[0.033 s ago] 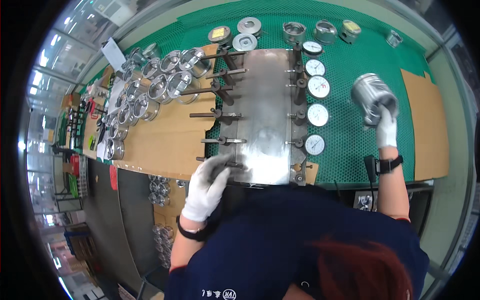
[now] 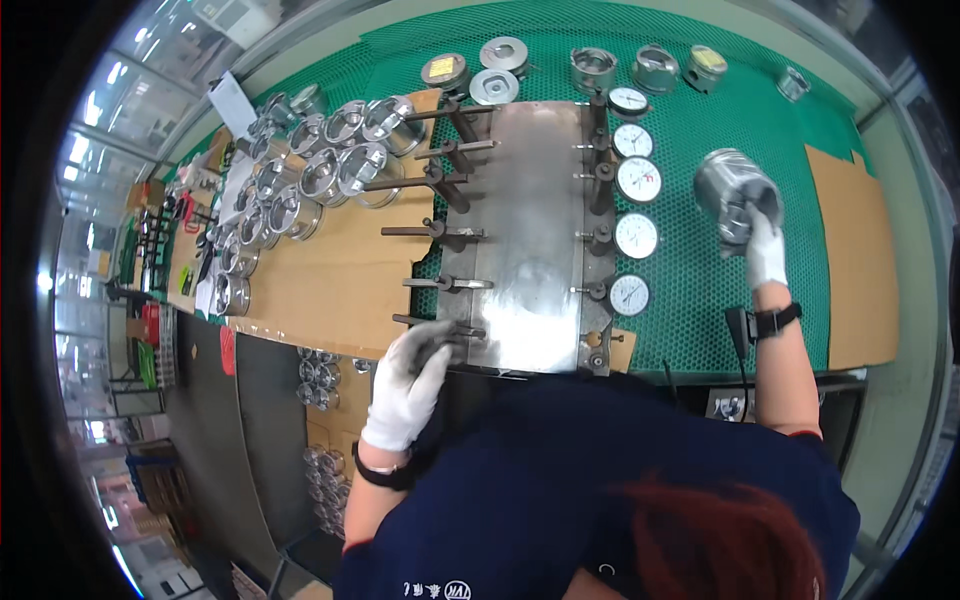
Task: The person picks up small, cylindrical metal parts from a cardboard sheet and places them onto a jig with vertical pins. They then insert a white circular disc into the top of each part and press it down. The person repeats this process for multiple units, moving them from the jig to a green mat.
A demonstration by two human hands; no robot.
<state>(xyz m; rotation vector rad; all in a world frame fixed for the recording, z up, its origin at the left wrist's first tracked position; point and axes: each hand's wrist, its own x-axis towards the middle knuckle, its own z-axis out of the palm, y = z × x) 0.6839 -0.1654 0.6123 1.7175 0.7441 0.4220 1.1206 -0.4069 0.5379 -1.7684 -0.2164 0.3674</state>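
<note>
My right hand (image 2: 766, 250), in a white glove, grips a shiny metal piston (image 2: 722, 178) by its hollow end, above the green mat on the right. The ends of those fingers are hidden inside the piston. At the near left corner of a steel gauge plate (image 2: 530, 240), my gloved left hand (image 2: 408, 385) has its fingers loosely bent and apart from the thumb. Its fingertips look dark and are close to the lowest rod (image 2: 440, 326) of the fixture; whether they touch it I cannot tell. Nothing shows in that hand.
Several dial gauges, one of them a white dial (image 2: 636, 236), line the plate's right side. Several pistons (image 2: 296, 212) stand on cardboard (image 2: 320, 290) at left. More pistons (image 2: 655, 68) stand along the back of the green mat (image 2: 690, 300). Another cardboard sheet (image 2: 850, 260) lies at right.
My right hand has shifted slightly left with the piston, which is turned a little. My left hand has moved slightly left and down.
</note>
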